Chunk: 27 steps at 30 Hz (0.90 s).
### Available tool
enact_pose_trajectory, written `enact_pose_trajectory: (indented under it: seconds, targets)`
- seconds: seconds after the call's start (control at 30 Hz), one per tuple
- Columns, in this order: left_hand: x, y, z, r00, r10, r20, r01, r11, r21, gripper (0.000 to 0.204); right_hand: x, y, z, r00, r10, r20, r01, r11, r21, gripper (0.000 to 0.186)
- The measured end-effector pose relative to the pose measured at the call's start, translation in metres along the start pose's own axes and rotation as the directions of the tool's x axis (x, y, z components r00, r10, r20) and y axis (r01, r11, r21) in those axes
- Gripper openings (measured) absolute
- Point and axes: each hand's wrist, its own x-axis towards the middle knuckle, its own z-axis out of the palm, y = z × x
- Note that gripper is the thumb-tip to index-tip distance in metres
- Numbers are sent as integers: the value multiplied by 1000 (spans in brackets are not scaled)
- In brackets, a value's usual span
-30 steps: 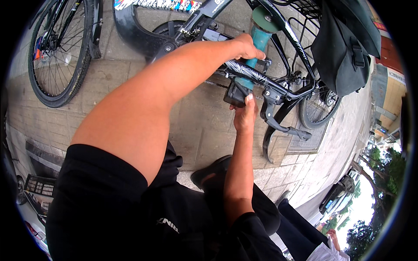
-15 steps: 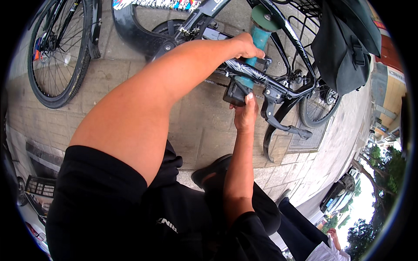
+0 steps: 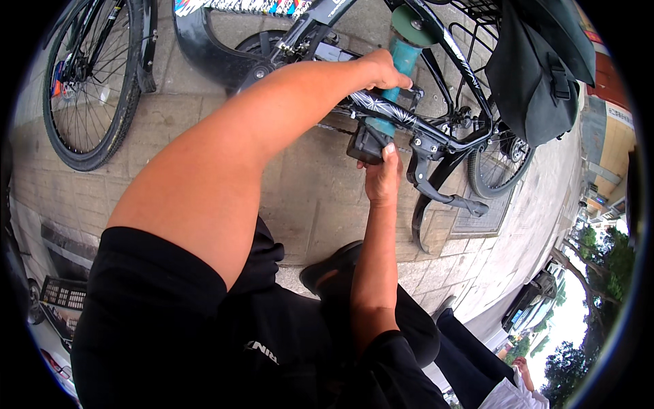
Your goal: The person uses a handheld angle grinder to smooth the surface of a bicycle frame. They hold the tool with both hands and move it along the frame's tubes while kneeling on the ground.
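A cordless angle grinder (image 3: 407,56) with a teal body, a round green disc (image 3: 411,26) and a black battery block (image 3: 368,144) lies across the tubes of a black bicycle (image 3: 392,111). My left hand (image 3: 381,68) reaches over the frame and is closed on the teal body, one finger stretched across it towards the pedal (image 3: 415,95). Its other fingers are partly hidden. Below, my right hand (image 3: 383,174) grips the battery end, thumb on top and fingers underneath.
At the left stands another bicycle's wheel (image 3: 92,88). A black pannier bag (image 3: 538,78) hangs at the rear of the bicycle. The kickstand (image 3: 443,194) sticks out beside my right hand. A person in dark trousers (image 3: 470,358) is at lower right, on grey paving (image 3: 300,211).
Both hands and the grinder stay nearly in place, shifting only very slightly in the picture. Neither grip has visibly changed.
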Motion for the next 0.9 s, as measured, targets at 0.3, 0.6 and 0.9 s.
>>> enact_pose_trajectory:
  seconds: [0.3, 0.6, 0.9]
  targets:
    - [3, -1, 3, 1000, 17, -13, -18, 1000, -16, 62, 1, 0, -1, 1000, -3, -10, 3, 1000, -4, 82]
    - [3, -2, 4, 999, 18, -39, -20, 999, -50, 62, 3, 2, -2, 1000, -6, -2, 6, 1000, -4, 83]
    - [5, -5, 2, 999, 44, -11, -44, 997, -65, 64, 0, 1, 2, 1000, -25, -7, 25, 999, -46, 82]
